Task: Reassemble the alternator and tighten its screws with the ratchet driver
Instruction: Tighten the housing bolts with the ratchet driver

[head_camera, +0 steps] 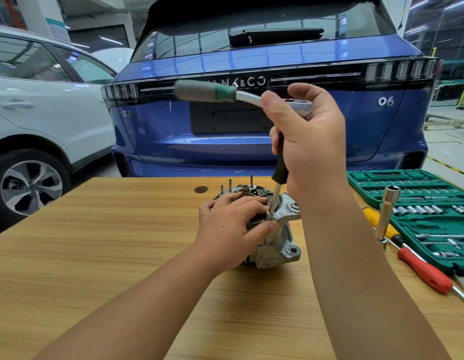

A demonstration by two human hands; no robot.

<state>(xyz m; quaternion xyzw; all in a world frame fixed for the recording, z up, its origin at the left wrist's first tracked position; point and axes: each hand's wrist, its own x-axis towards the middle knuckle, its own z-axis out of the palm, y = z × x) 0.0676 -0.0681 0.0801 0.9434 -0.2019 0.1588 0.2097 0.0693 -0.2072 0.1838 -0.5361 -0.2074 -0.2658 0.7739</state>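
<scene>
- The person's two bare forearms reach in from the lower edge, nearest the camera, over the wooden table that carries everything the hands touch.
- Beyond both hands, past the table's far edge, stands a blue car seen from the rear; off to the left of the left hand is a white car.
- To the right of the right forearm lies an open green socket set case with rows of sockets in its slots.
- The alternator sits on the table under the left hand, between the two forearms, its studs pointing up just beyond the fingers.
- The left hand rests on top of the alternator with its fingers curled over the housing, holding it; the thumb lies just beside the socket's tip.
- The right hand is raised above the alternator, wrapped around the head of the ratchet driver and the black extension bar below it.
- The ratchet's grey-and-green handle sticks out to the left of the right hand; the bar slants down to a socket seated on the alternator's bracket.
- Beside the right forearm lie a red-handled screwdriver and a yellow-handled one, with a T-shaped socket wrench standing upright between them and the case.
</scene>
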